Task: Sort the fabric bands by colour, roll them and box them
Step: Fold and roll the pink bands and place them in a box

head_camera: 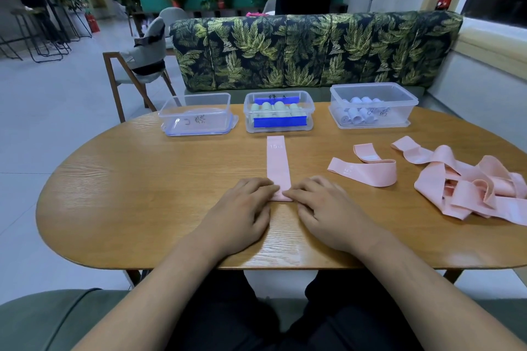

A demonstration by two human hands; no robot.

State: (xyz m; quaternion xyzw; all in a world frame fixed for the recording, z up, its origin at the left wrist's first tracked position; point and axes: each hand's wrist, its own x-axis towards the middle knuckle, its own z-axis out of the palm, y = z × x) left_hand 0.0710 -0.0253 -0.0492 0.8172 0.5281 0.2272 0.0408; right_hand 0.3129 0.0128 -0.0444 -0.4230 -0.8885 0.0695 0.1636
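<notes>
I see the pink band (278, 164) flat on the wooden table (142, 179) at frame centre. Its long axis runs straight up the picture, and its printed end points at the middle box (310, 115) of pale green rolls. The left hand (242, 208) and right hand (322, 208) both pinch its lower end, fingertips nearly meeting. A heap of pink bands (470, 188) lies at the right edge, and a clear box (196, 105) stands to the upper left.

Far edge: left box (196, 105), middle box (310, 114), right box (400, 100) on table (128, 194);
Centre: flat band (278, 164) before middle box;
Right: band heap (470, 188)
</notes>
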